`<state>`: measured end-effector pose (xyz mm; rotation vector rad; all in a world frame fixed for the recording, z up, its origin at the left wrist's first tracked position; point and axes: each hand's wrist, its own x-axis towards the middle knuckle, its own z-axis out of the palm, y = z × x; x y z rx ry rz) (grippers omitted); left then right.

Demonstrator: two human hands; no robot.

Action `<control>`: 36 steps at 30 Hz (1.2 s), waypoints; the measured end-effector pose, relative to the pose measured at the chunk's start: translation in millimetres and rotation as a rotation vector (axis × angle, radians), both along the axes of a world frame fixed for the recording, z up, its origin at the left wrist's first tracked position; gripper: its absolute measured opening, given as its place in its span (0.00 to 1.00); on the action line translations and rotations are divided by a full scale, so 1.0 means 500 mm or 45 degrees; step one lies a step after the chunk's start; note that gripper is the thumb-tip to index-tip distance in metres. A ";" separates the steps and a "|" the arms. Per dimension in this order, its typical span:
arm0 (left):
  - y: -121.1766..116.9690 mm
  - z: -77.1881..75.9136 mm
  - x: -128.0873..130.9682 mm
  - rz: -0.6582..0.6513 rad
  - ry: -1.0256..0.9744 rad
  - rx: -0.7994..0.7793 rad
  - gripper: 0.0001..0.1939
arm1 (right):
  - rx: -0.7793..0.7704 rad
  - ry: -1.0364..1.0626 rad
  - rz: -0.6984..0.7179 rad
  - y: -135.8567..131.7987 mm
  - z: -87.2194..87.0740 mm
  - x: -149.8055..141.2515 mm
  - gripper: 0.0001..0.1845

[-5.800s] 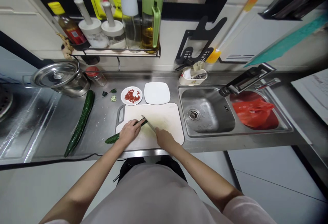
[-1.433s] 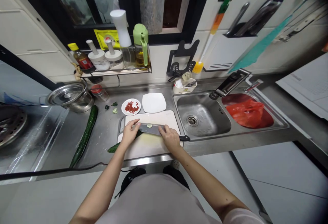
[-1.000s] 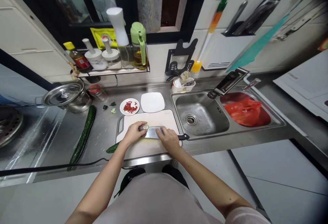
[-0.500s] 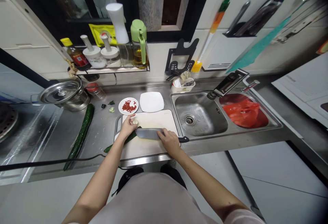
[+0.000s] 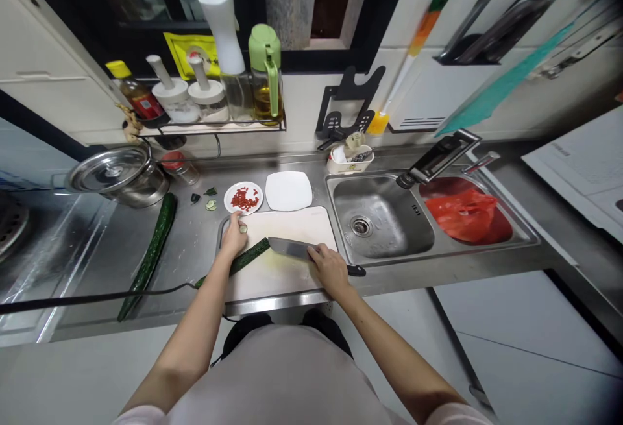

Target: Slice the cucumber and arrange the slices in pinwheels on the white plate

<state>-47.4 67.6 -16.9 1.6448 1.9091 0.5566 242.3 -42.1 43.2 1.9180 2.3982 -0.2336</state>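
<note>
My right hand (image 5: pixel 331 270) is wrapped round a kitchen knife (image 5: pixel 291 248), its broad blade pointing left over the white cutting board (image 5: pixel 287 285). Between the fingers of my left hand (image 5: pixel 234 237) is a pale cucumber slice (image 5: pixel 243 229), at the board's upper left, just below a round plate of chopped red pieces (image 5: pixel 244 198). A cut cucumber (image 5: pixel 250 255) lies slantwise on the board, its cut end close to the knife tip. My left forearm covers part of it.
A whole cucumber (image 5: pixel 150 253) lies left on the steel counter, near a lidded pot (image 5: pixel 119 175). Cucumber scraps (image 5: pixel 211 204) sit by the round plate. A white square plate (image 5: pixel 289 191) stands behind the board. Right is the sink (image 5: pixel 384 217); a black cable (image 5: pixel 97 299) crosses the counter.
My left hand has moved left and away from me with the cucumber slice. The knife has shifted slightly right, off the cucumber, so more of the cucumber shows. The view has tilted slightly.
</note>
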 end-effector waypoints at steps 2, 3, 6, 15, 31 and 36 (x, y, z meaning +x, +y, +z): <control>0.008 0.000 -0.006 -0.047 0.007 0.007 0.38 | -0.013 0.008 -0.015 0.001 -0.001 0.001 0.17; 0.013 0.001 -0.008 -0.070 0.020 0.007 0.38 | -0.016 0.013 -0.021 0.002 -0.002 0.002 0.17; 0.029 0.004 -0.015 -0.146 0.109 0.000 0.40 | -0.016 0.033 -0.033 0.004 -0.006 0.004 0.16; 0.038 0.009 -0.023 -0.274 0.290 0.030 0.36 | -0.028 0.040 -0.056 0.009 -0.011 0.011 0.15; 0.042 -0.019 -0.030 -0.136 -0.102 0.026 0.20 | -0.037 0.075 -0.067 0.017 -0.012 0.004 0.15; 0.045 -0.009 -0.037 -0.285 0.134 0.067 0.22 | -0.041 0.102 -0.066 0.013 -0.018 0.007 0.14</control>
